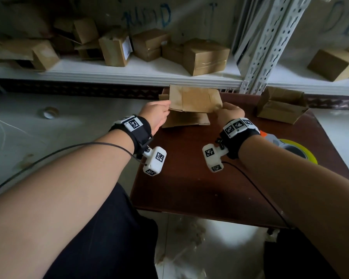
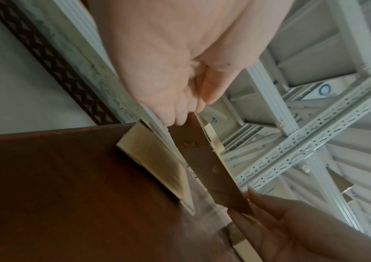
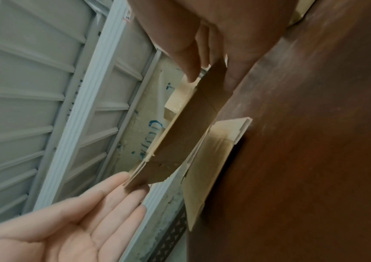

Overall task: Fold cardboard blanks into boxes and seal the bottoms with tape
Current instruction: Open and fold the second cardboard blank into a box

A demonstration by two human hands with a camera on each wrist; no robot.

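Note:
A flat brown cardboard blank (image 1: 195,98) hangs a little above the far part of the dark wooden table (image 1: 189,178). My left hand (image 1: 168,106) pinches its left end between thumb and fingers. My right hand (image 1: 220,107) pinches its right end. The left wrist view shows the blank (image 2: 204,159) edge-on between the two hands, as does the right wrist view (image 3: 186,127). Another flat blank (image 1: 186,120) lies on the table right under it. A tape dispenser (image 1: 290,148) with a yellowish roll sits on the table behind my right forearm.
An open, partly folded box (image 1: 280,104) stands at the table's far right. Several folded boxes lie on the white shelf (image 1: 129,74) behind the table, beside a perforated metal upright (image 1: 264,47). A tape roll (image 1: 48,112) lies on the floor at left.

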